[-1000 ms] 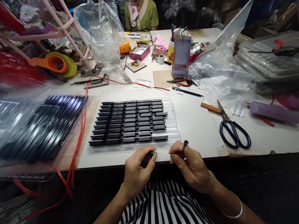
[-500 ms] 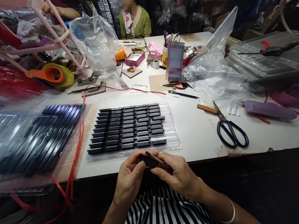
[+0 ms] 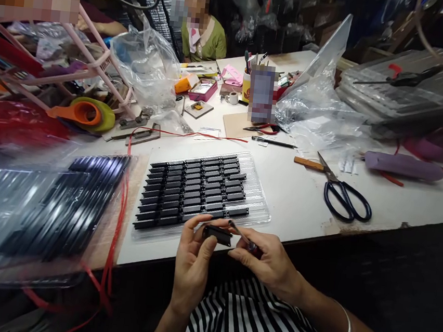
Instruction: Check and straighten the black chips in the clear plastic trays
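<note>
With the clear tray (image 3: 259,198) at 12 o'clock mostly filled, the left hand (image 3: 192,262) grips one black connector (image 3: 217,234) while the right hand (image 3: 270,262) pinches a thin tool (image 3: 240,232) against it

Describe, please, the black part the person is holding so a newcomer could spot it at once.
Start at the clear tray of black parts on the white table. Just below its near edge, the left hand pinches one short black connector. Unlike its neighbours in rows, it is lifted off the tray, with the right hand beside it.
</note>
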`<state>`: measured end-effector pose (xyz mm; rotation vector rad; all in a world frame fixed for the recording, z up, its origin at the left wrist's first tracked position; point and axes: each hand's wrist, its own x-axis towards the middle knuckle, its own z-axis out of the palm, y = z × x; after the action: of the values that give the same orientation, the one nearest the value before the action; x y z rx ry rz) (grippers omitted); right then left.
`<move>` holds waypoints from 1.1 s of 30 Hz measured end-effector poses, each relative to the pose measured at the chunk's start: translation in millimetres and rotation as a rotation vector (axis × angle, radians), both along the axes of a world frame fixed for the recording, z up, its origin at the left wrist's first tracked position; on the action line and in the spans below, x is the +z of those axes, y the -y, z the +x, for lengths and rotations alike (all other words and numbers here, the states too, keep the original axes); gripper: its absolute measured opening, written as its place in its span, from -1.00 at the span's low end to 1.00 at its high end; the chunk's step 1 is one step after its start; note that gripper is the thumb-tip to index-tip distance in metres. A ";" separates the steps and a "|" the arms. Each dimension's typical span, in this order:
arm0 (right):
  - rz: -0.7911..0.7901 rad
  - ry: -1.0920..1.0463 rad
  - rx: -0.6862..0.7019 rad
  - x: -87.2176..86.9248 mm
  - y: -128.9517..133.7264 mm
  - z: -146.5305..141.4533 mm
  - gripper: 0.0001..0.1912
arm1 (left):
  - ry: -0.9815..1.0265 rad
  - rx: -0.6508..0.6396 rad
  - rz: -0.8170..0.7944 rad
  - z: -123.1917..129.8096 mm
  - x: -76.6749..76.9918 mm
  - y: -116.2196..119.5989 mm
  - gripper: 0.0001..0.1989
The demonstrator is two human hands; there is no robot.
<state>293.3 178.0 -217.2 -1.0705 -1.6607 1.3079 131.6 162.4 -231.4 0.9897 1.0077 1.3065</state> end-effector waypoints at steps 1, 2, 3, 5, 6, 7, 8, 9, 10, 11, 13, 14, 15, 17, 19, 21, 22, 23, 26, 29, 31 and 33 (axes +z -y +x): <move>-0.003 -0.009 -0.016 0.3 -0.7 4.1 -0.73 | -0.031 0.025 0.015 -1.3 1.6 -1.1 -0.72; -0.008 -0.015 -0.044 0.0 -1.1 8.5 -0.72 | -0.087 0.038 0.031 -2.6 3.7 -2.2 -0.76; -0.014 -0.018 -0.077 -0.7 -1.3 12.9 -0.71 | -0.165 0.036 0.046 -3.7 5.9 -3.1 -0.78; -0.024 -0.020 -0.132 -3.5 -0.9 20.2 -0.70 | -0.345 -0.007 0.063 -4.6 9.4 -3.7 -0.73; -0.024 -0.024 -0.138 -5.2 -0.4 22.6 -0.68 | -0.421 -0.031 0.070 -4.3 10.2 -3.3 -0.66; -0.024 -0.029 -0.126 -7.0 0.2 24.0 -0.66 | -0.474 -0.049 0.078 -3.4 10.2 -2.4 -0.59; -0.021 -0.033 -0.100 -8.6 0.9 24.3 -0.64 | -0.502 -0.058 0.087 -2.2 9.3 -1.0 -0.53; -0.014 -0.038 -0.069 -9.9 1.7 23.6 -0.62 | -0.510 -0.061 0.101 -0.8 7.9 0.8 -0.50; -0.002 -0.041 -0.041 -10.6 2.6 22.2 -0.61 | -0.504 -0.054 0.123 0.7 6.1 2.7 -0.50; 0.015 -0.044 -0.024 -10.7 3.6 20.4 -0.63 | -0.494 -0.040 0.152 2.0 4.2 4.6 -0.52; 0.055 -0.049 -0.028 -9.6 5.6 16.4 -0.72 | -0.472 0.000 0.217 3.8 1.3 8.0 -0.56; 0.071 -0.056 -0.042 -8.6 6.7 14.9 -0.78 | -0.461 0.016 0.248 4.4 0.6 9.2 -0.56; 0.080 -0.066 -0.058 -7.5 7.9 13.9 -0.82 | -0.446 0.028 0.276 4.8 0.3 10.1 -0.55; 0.090 -0.086 -0.081 -5.8 10.2 13.6 -0.88 | -0.407 0.040 0.317 5.4 0.8 10.9 -0.50; 0.100 -0.091 -0.086 -5.1 12.2 14.9 -0.91 | -0.363 0.045 0.344 6.3 1.5 10.9 -0.49; 0.115 -0.080 -0.081 -5.1 13.7 16.4 -0.92 | -0.341 0.045 0.350 7.1 1.3 10.6 -0.50; 0.120 -0.072 -0.076 -5.1 14.1 17.0 -0.92 | -0.337 0.046 0.349 7.3 0.6 10.6 -0.51; 0.123 -0.066 -0.072 -5.0 14.4 17.2 -0.92 | -0.334 0.046 0.346 7.4 -0.4 10.7 -0.52; 0.130 -0.053 -0.071 -3.7 14.2 16.9 -0.91 | -0.326 0.047 0.331 6.7 -3.7 11.1 -0.54; 0.129 -0.049 -0.069 -2.1 13.7 15.9 -0.90 | -0.321 0.049 0.327 5.1 -5.6 11.4 -0.56; 0.127 -0.050 -0.065 -1.6 13.6 15.4 -0.90 | -0.320 0.047 0.324 4.3 -6.3 11.6 -0.57; 0.128 -0.045 -0.064 -1.5 13.5 14.8 -0.89 | -0.324 0.047 0.316 3.7 -7.2 12.1 -0.56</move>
<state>308.1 164.5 -218.7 -1.0033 -1.6396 1.1607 135.2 150.3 -238.6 1.4610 1.0910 1.3994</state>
